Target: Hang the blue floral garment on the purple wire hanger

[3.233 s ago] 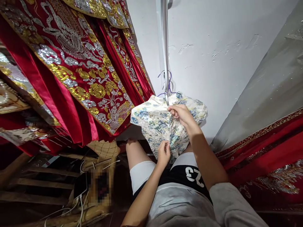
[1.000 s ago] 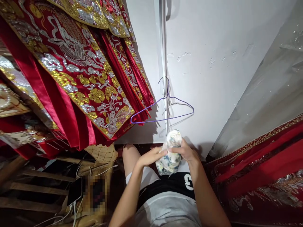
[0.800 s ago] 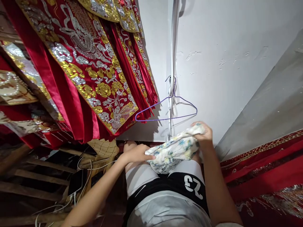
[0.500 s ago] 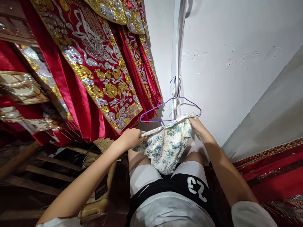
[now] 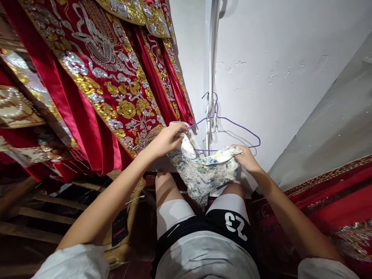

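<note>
A white garment (image 5: 207, 176) with blue, green and yellow flowers hangs bunched between my hands, in front of my thighs. Its exact kind does not show. At its upper left edge my left hand (image 5: 171, 138) is closed on the cloth, right by the left end of a purple wire hanger (image 5: 236, 123); a fold of white fabric lies over that end. My right hand (image 5: 245, 157) pinches the top edge of the garment on the other side, just below the hanger's lower bar. The hanger's right arm is bare, and its hook is at a white vertical pole (image 5: 209, 66).
Red satin hangings (image 5: 128, 89) with gold and silver embroidery fill the left. A slatted wooden chair (image 5: 46, 213) stands below them, with a phone (image 5: 119, 228) on it. The white wall (image 5: 279, 58) rises ahead; red cloth (image 5: 337, 205) lies at right.
My left hand has moved up to the hanger's left end, bringing that side of the garment with it. The hanger has shifted right, and my right hand still grips the other side.
</note>
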The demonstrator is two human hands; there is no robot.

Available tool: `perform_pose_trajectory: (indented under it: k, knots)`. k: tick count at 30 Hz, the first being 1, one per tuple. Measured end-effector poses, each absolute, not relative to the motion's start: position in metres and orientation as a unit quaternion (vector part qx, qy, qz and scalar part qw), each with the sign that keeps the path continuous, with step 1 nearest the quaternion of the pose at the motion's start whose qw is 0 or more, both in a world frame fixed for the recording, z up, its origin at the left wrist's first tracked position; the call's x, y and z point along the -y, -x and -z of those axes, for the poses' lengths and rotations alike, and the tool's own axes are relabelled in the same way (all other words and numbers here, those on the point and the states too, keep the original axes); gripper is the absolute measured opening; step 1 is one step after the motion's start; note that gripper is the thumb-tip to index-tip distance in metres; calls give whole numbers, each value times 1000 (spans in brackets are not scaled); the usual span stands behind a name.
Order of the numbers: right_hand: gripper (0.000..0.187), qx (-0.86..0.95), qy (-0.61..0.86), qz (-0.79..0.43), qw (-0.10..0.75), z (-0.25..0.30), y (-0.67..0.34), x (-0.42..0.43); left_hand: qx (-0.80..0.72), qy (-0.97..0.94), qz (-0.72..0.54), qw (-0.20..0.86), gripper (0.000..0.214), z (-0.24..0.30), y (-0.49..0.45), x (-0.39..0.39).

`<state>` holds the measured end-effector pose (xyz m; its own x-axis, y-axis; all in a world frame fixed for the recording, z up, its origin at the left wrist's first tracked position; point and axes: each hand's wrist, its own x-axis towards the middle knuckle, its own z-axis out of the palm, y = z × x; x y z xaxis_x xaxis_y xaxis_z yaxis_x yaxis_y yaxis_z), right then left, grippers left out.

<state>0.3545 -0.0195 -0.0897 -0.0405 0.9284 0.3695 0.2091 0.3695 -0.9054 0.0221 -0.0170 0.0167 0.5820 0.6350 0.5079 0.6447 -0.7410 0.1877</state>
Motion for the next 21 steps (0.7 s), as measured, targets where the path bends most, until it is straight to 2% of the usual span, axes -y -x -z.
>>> perform_pose_trajectory:
  k: [2,3,6,8,9,11,13,14,17,19,21]
  knots:
    - [13,648,429,-315,544,92,-349,29,350,891,290,0,59,-12,-30,-3]
    - [21,648,425,-299,556,93,-348,33,356,889,287,0,64,-10,-32,-11]
    - [68,595,454,-243,616,91,-357,39,376,883,281,8,59,-3,-31,-28]
    - [88,542,495,-194,651,86,-371,38,375,883,284,10,51,-1,-28,-31]
    - [88,530,510,-180,653,83,-380,37,372,882,289,10,47,-1,-28,-30]
    - [67,539,526,-206,625,72,-399,35,369,878,304,18,39,-2,-27,-28]
    - [46,570,526,-288,562,59,-417,37,380,862,331,47,30,-4,-26,-25]
    - [42,583,525,-332,523,53,-424,39,390,849,351,65,27,-4,-25,-24]
    - [45,606,499,-441,436,36,-430,48,427,803,410,70,26,-2,-24,-27]
    - [52,597,454,-489,446,32,-417,51,445,782,435,24,31,-1,-28,-31]
    - [56,578,413,-499,496,36,-395,50,446,778,442,-16,33,0,-37,-34]
